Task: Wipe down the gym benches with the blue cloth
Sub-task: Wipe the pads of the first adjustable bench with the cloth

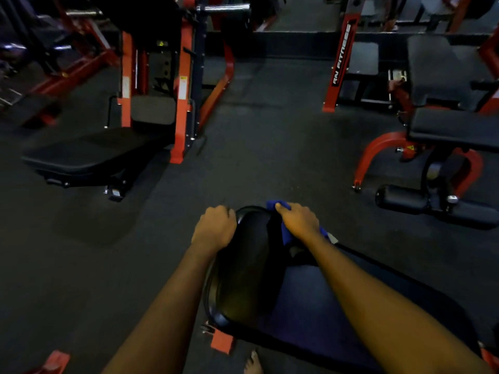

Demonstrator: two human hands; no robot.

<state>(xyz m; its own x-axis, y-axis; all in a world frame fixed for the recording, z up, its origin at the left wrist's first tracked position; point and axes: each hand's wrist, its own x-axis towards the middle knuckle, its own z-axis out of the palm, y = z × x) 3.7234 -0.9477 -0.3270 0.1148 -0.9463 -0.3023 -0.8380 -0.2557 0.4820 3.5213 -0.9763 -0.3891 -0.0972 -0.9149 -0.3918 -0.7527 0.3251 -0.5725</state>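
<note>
Padded surface (243, 271): left hand (214, 228) grips its 9 o'clock edge; right hand (298, 220) clutches blue cloth (286, 236) at 12 o'clock. Risk: bunched cloth may slip off the rounded end.

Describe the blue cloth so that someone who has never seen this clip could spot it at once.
Find the black padded bench nearest the camera, bottom centre of the view. At its far end the right hand holds a bunched blue cloth against the pad. It is the only bright blue thing among black pads and red frames.
</note>
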